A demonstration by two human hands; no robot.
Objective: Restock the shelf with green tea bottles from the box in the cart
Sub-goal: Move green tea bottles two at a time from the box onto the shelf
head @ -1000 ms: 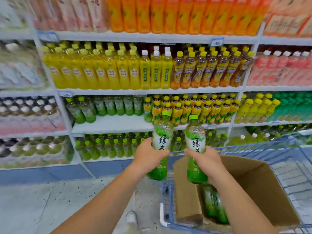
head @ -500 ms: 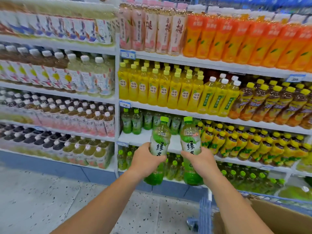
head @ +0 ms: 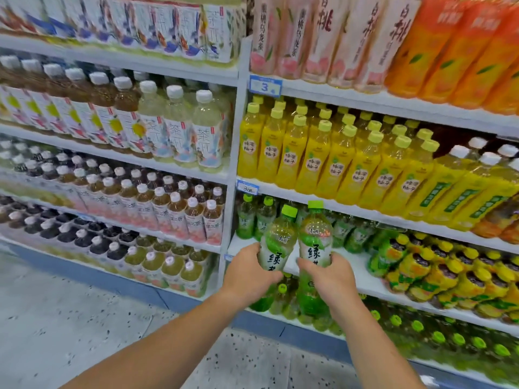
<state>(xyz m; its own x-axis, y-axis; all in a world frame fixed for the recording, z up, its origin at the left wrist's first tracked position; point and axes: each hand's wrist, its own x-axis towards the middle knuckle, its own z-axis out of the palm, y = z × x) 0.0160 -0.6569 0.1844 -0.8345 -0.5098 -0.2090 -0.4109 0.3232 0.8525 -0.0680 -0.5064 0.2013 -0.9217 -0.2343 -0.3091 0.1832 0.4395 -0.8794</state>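
My left hand (head: 248,275) grips a green tea bottle (head: 278,240) with a lime cap, tilted slightly right. My right hand (head: 330,277) grips a second green tea bottle (head: 314,237), held upright beside the first. Both bottles are in front of the white shelf (head: 362,272) that holds a short row of green tea bottles (head: 254,220) at its back left. The bottles' lower halves hang below the shelf's front edge. The cart and box are out of view.
Yellow citrus drinks (head: 323,161) fill the shelf above. Yellow-capped green and yellow bottles (head: 438,268) crowd the right of the same shelf. More green bottles (head: 438,335) stand on the bottom shelf. A white upright (head: 231,192) divides the bays. Speckled floor (head: 84,318) lies at left.
Both hands have carried the bottles away from the cart and closer to the green tea shelf. The view has swung left and nearer; the cart and box have left the frame.
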